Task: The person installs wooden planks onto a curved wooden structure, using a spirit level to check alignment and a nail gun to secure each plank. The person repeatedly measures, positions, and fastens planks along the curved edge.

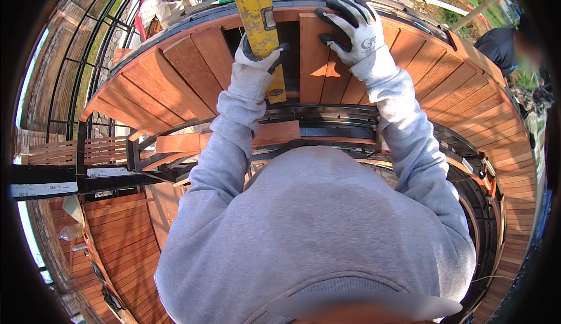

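Note:
A yellow spirit level, scuffed and marked, stands lengthwise over the dark gap between the reddish-brown wooden slats. My left hand, in a white glove with black fingertips, is closed around its lower part, thumb on the right side. The level's lower end reaches the inner edge of the curved slatted surface. To the right of the gap, my right hand, gloved alike, rests with spread, bent fingers at the outer end of a wooden slat. Nothing shows in that hand.
More slats fan out along the curved frame on both sides. Loose boards lie on the black metal framing nearer me. Black metal railings stand at the left. Another person in dark clothing is at the far right.

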`<state>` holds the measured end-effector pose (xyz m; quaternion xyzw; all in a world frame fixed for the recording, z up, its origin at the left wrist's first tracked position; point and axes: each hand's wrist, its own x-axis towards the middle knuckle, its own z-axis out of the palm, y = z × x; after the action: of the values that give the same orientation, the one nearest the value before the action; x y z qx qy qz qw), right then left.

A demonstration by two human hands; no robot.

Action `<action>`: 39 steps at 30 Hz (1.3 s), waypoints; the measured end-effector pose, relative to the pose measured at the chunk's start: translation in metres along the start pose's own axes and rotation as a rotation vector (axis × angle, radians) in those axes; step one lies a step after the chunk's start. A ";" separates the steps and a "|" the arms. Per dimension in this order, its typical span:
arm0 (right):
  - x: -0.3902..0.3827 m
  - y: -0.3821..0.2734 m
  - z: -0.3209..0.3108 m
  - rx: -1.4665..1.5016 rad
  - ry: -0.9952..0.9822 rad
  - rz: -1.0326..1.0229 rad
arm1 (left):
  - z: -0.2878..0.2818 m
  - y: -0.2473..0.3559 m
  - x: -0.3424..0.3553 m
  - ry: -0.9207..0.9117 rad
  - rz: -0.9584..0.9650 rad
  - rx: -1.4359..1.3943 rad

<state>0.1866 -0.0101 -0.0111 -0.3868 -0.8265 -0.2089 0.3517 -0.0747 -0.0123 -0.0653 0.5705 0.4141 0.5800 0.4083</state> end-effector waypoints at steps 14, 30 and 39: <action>0.003 -0.001 0.002 0.001 0.007 0.020 | 0.024 -0.030 -0.015 -0.102 -0.114 0.008; 0.003 0.000 -0.013 0.206 -0.038 0.120 | 0.030 -0.066 -0.016 -0.138 -0.262 -0.015; -0.002 0.005 -0.002 0.153 -0.008 0.059 | 0.015 -0.103 -0.025 -0.258 -0.500 0.199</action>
<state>0.1925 -0.0091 -0.0107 -0.3838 -0.8296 -0.1334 0.3829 -0.0592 -0.0025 -0.1707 0.5571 0.5412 0.3408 0.5296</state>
